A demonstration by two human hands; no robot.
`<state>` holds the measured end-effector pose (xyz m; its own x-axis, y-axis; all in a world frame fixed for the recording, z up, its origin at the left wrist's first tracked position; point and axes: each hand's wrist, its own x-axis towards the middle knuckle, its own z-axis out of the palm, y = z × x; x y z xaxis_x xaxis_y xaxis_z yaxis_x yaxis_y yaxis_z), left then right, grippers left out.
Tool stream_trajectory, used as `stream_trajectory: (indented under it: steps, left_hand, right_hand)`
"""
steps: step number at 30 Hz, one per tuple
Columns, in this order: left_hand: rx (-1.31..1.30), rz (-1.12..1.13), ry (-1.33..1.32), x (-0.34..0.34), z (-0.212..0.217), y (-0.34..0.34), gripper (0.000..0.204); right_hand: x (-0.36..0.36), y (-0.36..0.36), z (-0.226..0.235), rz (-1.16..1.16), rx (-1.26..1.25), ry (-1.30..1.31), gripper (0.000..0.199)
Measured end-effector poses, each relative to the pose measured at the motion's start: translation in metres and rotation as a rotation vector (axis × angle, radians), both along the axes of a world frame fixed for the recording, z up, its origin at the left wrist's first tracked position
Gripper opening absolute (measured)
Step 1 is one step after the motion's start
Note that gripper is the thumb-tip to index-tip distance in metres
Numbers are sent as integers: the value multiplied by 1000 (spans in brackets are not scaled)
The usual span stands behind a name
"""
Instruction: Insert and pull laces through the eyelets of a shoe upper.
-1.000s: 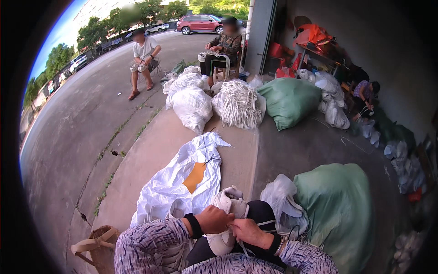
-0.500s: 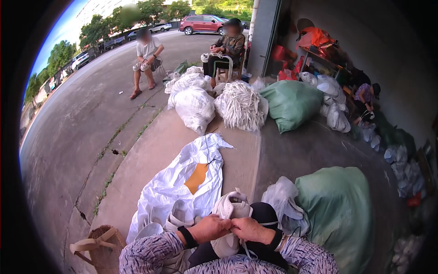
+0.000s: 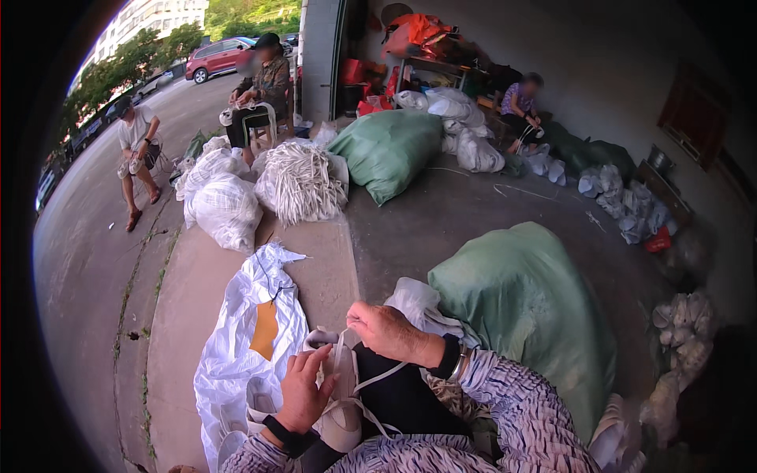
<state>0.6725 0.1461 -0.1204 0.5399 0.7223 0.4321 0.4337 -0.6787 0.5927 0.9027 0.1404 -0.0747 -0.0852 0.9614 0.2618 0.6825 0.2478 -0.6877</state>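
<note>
A pale beige sneaker (image 3: 343, 424) lies against my dark-trousered lap, its toe toward me. My right hand (image 3: 392, 334) is raised above its upper end, finger and thumb pinched on a white shoelace (image 3: 340, 355) pulled up from the shoe. More of the lace loops across the dark trouser leg and over the toe. Along the sneaker's left side is my left hand (image 3: 304, 392), its thumb and fingers apart, touching or very near the shoe. Just left of that hand, other pale sneakers (image 3: 260, 396) stand on a white woven sack (image 3: 229, 339) bearing an orange-brown patch (image 3: 264, 331).
A big green sack (image 3: 524, 299) bulges at my right, beside a clear plastic bag (image 3: 414, 299). Further off are white bags (image 3: 225, 209), a heap of white laces (image 3: 300, 181) and another green sack (image 3: 390, 150). Several people sit beyond, one in a patterned jacket (image 3: 270, 83).
My view has turned right. Both hands were together at the shoe; now they are apart, the right raised with the lace and the left open beside the shoe.
</note>
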Motion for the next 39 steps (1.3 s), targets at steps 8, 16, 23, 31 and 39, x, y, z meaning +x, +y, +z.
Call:
stream_trajectory:
  steps: [8,16,23,31,39]
  left_hand:
    - [-809,-158,-619,30,-1,-5,23]
    - [-805,-86,-672,37,-1,-1,24]
    - [-726,-53,-613,38,-7,2,24]
    - [-10,60,34,3,-16,-21,69]
    - [-36,-36,363,-15,-51,-51,105]
  right_hand:
    - [-10,-12,4,57,-308,507,25]
    - [-27,-7,-15,46,-499,942,29]
    - [-39,2,-32,124,-546,1211,28]
    - [-40,14,-45,-78,-496,1276,24]
    - [43,89,-8,-364,-445,1208,21]
